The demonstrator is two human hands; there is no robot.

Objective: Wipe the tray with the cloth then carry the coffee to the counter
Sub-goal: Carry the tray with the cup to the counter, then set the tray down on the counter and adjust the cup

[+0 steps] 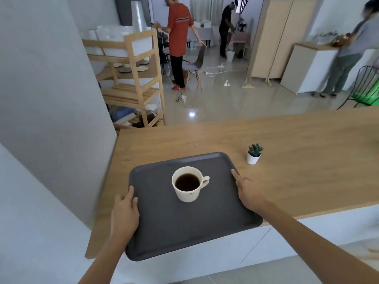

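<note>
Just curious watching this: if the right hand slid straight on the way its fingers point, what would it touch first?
Probably nothing soon: the right hand points along the tray edge, over bare counter. The small potted plant sits slightly right of that line, though depth is unclear.

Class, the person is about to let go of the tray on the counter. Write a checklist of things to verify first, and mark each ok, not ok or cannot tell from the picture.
1. Cup upright on the tray: ok.
2. Coffee inside the cup, none spilled on the tray: ok.
3. Tray fully supported by the counter: not ok, its near edge overhangs the counter's front.
4. Both sides held: ok, left hand grips the left rim, right hand lies along the right rim.
5. Room to push the tray forward: ok, the potted plant stands off to the right.
6. Tray wiped clean: cannot tell, no cloth in view.
</note>
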